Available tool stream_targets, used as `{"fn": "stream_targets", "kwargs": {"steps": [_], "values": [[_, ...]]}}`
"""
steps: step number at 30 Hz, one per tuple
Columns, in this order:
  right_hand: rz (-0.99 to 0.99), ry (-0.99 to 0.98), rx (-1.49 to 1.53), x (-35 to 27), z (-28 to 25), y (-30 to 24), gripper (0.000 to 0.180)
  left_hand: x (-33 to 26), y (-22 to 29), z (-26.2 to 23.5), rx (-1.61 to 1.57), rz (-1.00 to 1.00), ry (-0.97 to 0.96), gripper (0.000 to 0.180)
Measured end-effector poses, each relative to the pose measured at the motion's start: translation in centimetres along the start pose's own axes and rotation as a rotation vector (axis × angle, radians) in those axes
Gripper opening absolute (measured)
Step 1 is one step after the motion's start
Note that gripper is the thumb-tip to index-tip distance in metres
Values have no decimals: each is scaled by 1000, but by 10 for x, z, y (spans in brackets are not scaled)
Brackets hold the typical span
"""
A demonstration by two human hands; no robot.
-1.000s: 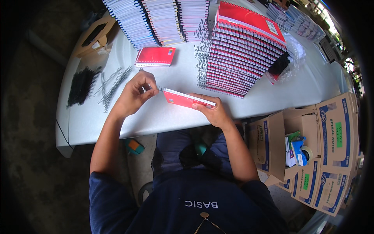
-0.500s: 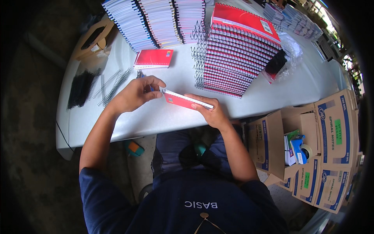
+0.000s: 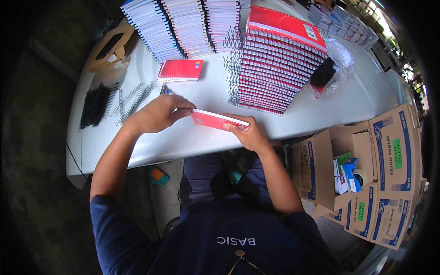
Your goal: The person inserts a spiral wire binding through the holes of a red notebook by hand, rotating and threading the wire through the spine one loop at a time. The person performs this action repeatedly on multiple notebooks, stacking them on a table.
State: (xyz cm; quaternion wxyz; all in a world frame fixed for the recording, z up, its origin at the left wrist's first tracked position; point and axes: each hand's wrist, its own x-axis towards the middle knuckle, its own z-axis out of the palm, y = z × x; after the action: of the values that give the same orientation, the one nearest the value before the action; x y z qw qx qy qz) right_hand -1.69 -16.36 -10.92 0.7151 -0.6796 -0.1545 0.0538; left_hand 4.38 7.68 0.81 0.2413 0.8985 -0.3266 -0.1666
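Note:
A small red notebook [image 3: 210, 120] is tilted up above the table's near edge, its punched, white-paged edge uppermost. My right hand [image 3: 247, 134] grips its right end, thumb on the red cover and fingers behind. At the notebook's left end, my left hand [image 3: 160, 112] is closed in a pinch right against the corner of the punched edge. Whatever lies between those fingertips is too small to make out. Blue-handled pliers [image 3: 164, 89] lie just beyond my left hand, partly hidden by it. Another red notebook [image 3: 182, 68], with a row of holes, lies farther back.
Loose spiral coils [image 3: 137, 101] and a dense black bundle of coils [image 3: 95, 105] lie at left. A tall stack of red spiral notebooks [image 3: 279, 68] stands at right, thicker bound stacks [image 3: 183, 27] behind. An open carton [image 3: 323, 169] sits by the table's right front edge.
My left hand's fingers have closed from a loose curl into a pinch at the notebook's left corner. The right hand keeps its grip, nearly still.

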Motion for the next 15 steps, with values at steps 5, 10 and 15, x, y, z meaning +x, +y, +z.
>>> {"fn": "stream_targets", "kwargs": {"steps": [5, 10, 15], "values": [[-125, 18, -199, -3, 4, -13, 30, 2, 13, 18, 444, 191, 299, 32], [-267, 75, -270, -12, 16, -6, 33, -5, 18, 37, 618, 122, 488, 66], [-265, 135, -239, -28, 37, -6, 31, -57, -17, 154, 717, 250, 462, 109]]}}
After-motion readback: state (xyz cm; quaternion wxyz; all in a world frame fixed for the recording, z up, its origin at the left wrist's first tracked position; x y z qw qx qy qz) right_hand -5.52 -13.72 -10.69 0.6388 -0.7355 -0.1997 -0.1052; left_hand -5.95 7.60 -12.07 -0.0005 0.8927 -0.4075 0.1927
